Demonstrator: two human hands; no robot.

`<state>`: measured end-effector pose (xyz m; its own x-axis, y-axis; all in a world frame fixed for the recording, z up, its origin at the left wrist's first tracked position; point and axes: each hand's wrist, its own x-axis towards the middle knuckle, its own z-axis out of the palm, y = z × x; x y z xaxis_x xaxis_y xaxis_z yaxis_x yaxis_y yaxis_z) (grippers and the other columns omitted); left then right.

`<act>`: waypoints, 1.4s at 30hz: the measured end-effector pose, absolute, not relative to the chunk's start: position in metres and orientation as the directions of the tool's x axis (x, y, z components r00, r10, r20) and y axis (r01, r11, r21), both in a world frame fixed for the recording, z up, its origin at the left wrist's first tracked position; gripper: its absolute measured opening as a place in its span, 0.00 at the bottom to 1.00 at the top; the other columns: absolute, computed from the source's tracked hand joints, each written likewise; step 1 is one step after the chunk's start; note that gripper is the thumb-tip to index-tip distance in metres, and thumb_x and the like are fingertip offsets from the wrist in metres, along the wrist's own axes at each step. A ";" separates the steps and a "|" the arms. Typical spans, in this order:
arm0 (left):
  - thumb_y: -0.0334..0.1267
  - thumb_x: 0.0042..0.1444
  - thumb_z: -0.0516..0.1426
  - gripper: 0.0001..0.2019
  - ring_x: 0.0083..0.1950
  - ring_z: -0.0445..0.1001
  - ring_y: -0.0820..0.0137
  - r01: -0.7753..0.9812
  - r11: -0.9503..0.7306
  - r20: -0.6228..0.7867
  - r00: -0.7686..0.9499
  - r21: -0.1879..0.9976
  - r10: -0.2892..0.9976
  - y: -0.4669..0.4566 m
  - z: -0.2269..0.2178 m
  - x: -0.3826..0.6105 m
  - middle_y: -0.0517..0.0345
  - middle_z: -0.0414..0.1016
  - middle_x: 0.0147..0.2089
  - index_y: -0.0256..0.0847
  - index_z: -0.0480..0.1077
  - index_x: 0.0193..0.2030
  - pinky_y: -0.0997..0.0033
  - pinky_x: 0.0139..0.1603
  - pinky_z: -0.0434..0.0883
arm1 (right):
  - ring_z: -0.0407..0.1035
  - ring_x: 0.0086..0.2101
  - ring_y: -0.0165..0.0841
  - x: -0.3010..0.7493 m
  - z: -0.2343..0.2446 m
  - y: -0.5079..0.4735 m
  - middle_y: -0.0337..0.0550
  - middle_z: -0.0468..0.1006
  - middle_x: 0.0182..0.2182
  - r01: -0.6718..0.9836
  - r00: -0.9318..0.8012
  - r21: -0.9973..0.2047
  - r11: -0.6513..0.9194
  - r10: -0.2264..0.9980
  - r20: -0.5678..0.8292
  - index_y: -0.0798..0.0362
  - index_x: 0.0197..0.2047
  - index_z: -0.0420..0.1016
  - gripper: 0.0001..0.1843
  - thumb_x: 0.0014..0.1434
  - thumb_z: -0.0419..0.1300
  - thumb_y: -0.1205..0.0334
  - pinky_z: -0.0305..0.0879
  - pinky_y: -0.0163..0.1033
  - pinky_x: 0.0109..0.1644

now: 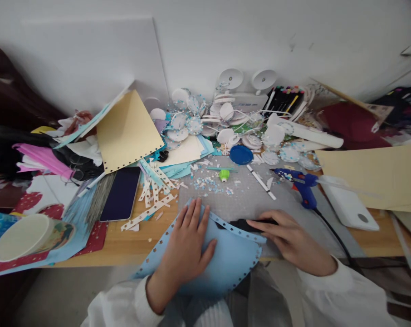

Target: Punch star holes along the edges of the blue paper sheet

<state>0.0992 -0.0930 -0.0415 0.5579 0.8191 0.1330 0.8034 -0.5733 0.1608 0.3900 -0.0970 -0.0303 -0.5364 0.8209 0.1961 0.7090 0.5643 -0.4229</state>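
Observation:
My left hand [192, 236] lies flat, fingers stretched, pressing on a sheet of light blue paper [226, 261]. Star-shaped holes are punched along the paper's edges, and its near part hangs past the table edge. Along the far edge runs a narrow punched strip [237, 230], partly separated from the sheet at its right end. My right hand [290, 236] is closed around a black utility knife [241, 224], whose front end points left beside the strip. Part of the knife is hidden under my fingers and the paper.
A grey cutting mat [205, 186] carries paper confetti, a small green object [223, 175], a white pen [261, 182] and a blue glue gun [302, 184]. Left are a phone [120, 193], punched strips [149, 211] and a paper tub [25, 238]. White discs [226, 111] crowd the back.

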 end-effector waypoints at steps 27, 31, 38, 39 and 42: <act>0.51 0.62 0.48 0.35 0.73 0.40 0.53 0.804 -0.568 0.149 0.549 0.172 0.822 -0.094 -0.043 0.099 0.42 0.39 0.73 0.34 0.44 0.71 0.51 0.70 0.47 | 0.64 0.45 0.43 0.329 -0.036 -0.082 0.51 0.70 0.46 0.791 -0.457 -0.344 0.506 0.862 0.217 0.47 0.60 0.69 0.27 0.57 0.53 0.70 0.62 0.50 0.49; 0.51 0.62 0.48 0.35 0.73 0.40 0.52 0.803 -0.569 0.145 0.551 0.175 0.822 -0.094 -0.043 0.099 0.41 0.39 0.73 0.33 0.44 0.71 0.51 0.70 0.47 | 0.63 0.46 0.43 0.321 -0.037 -0.082 0.51 0.70 0.46 0.813 -0.428 -0.320 0.486 0.872 0.238 0.45 0.60 0.68 0.26 0.59 0.53 0.69 0.61 0.51 0.49; 0.50 0.62 0.49 0.37 0.73 0.38 0.52 0.815 -0.544 0.200 0.509 0.203 0.837 -0.096 -0.047 0.100 0.39 0.37 0.73 0.32 0.42 0.71 0.50 0.69 0.50 | 0.64 0.45 0.41 0.327 -0.036 -0.079 0.50 0.71 0.45 0.794 -0.459 -0.342 0.504 0.864 0.208 0.45 0.60 0.68 0.28 0.58 0.51 0.73 0.63 0.49 0.48; 0.50 0.62 0.49 0.37 0.73 0.38 0.52 0.819 -0.534 0.204 0.498 0.211 0.843 -0.097 -0.048 0.100 0.38 0.37 0.73 0.31 0.41 0.71 0.49 0.68 0.51 | 0.64 0.45 0.41 0.329 -0.036 -0.078 0.49 0.71 0.45 0.789 -0.462 -0.349 0.506 0.863 0.206 0.44 0.60 0.68 0.29 0.58 0.51 0.73 0.64 0.48 0.48; 0.50 0.61 0.50 0.38 0.73 0.38 0.51 0.822 -0.521 0.190 0.487 0.230 0.852 -0.096 -0.048 0.100 0.37 0.37 0.73 0.31 0.41 0.71 0.48 0.68 0.52 | 0.65 0.44 0.40 0.335 -0.035 -0.077 0.49 0.72 0.45 0.784 -0.461 -0.356 0.508 0.861 0.214 0.44 0.60 0.68 0.29 0.59 0.49 0.74 0.65 0.48 0.48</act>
<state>0.0999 -0.0963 -0.0484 0.4870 0.8524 0.1903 0.8219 -0.5210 0.2304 0.3350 -0.0772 -0.0348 -0.4610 0.8613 0.2138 0.7841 0.5081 -0.3563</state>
